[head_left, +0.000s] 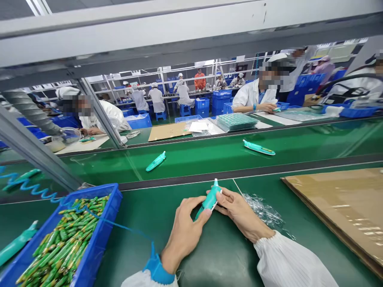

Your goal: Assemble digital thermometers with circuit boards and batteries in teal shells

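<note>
**Left hand [182, 235] and right hand [239, 211] grip teal plastic housing [210, 201]**

The left hand's grip is narrow, curled around the housing's lower end. The right hand's fingers pinch its upper part, and the tilted tip points away from the person. The housing is held over the green counter [227, 263]. Crumpled clear plastic wrap [263, 213] lies just beside the right hand, with a cardboard sheet [338, 211] farther right. Left of the hands, a blue crate [101, 223] holds loose green cylindrical cells [60, 239]. A blue cord [119, 224] runs from a blue wrist strap [157, 269]. Beyond, two more teal housings [259, 147] lie on a green conveyor belt [203, 157], and a co-worker [254, 95] sits past it.
</note>
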Available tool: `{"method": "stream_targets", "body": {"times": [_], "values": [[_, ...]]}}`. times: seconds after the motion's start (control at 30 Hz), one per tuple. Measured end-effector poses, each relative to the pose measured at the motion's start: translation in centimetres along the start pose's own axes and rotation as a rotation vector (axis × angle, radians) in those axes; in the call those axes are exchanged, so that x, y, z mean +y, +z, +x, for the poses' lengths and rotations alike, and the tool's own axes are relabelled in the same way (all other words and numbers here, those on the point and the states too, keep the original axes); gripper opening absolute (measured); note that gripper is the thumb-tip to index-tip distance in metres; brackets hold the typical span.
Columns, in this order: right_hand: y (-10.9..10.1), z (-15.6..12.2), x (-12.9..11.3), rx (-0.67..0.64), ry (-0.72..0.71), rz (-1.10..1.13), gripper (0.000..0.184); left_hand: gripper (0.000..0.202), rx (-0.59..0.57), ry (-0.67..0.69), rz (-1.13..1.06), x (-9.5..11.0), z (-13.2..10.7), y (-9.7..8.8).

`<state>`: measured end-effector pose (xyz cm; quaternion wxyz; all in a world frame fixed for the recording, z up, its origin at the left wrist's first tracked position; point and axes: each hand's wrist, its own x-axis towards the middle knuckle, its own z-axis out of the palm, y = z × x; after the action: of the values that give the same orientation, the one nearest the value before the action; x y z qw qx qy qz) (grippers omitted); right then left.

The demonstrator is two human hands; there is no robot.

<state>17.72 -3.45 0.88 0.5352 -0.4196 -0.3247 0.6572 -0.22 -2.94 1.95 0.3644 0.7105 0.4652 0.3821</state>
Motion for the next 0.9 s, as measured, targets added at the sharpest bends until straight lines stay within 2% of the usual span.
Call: {"method": "stream_targets", "body": {"times": [0.1,0.23,0.3,0.4,0.47,0.53,0.6,0.67,0.73,0.8,0.87,0.9], "values": [[0.1,0.0,-0.1,0.028,-0.018,0.017,0.06,0.023,-0.01,0.044,0.394,-0.9,4.4,-2.4],[0.2,0.0,-0.4,0.024,-0.027,0.079,0.06,0.029,0.125,-0.12,0.675,-3.2,11.9,-6.9],[0.2,0.0,-0.5,0.011,-0.023,0.12,0.056,0.036,0.163,-0.227,0.767,-4.4,14.7,-8.5],[0.0,0.1,-0.6,-0.009,-0.013,0.171,0.051,0.039,0.141,-0.365,0.849,-5.4,17.0,-9.6],[0.0,0.2,-0.6,-0.013,-0.013,0.199,0.049,0.038,0.084,-0.428,0.867,-5.2,17.4,-10.2],[-0.1,0.3,-0.6,-0.006,-0.02,0.228,0.05,0.03,0.015,-0.456,0.868,-4.5,16.7,-10.9],[0.0,0.2,-0.7,-0.003,-0.03,0.254,0.052,0.03,-0.04,-0.436,0.866,-3.6,14.4,-11.7],[0.1,0.1,-0.8,-0.013,-0.041,0.259,0.052,0.035,-0.073,-0.387,0.868,-3.0,10.8,-12.2],[0.3,-0.1,-0.9,-0.024,-0.054,0.251,0.052,0.03,-0.071,-0.352,0.875,-2.5,6.5,-11.8],[0.6,-0.3,-0.9,-0.026,-0.065,0.242,0.052,0.025,0.026,-0.272,0.872,-1.9,2.7,-9.9],[0.9,-0.4,-0.7,-0.01,-0.08,0.239,0.054,0.036,0.149,-0.09,0.751,-1.1,0.0,-6.7],[1.0,-0.5,-0.6,-0.001,-0.091,0.239,0.054,0.044,0.146,-0.013,0.623,-0.5,-0.8,-4.8]]}}
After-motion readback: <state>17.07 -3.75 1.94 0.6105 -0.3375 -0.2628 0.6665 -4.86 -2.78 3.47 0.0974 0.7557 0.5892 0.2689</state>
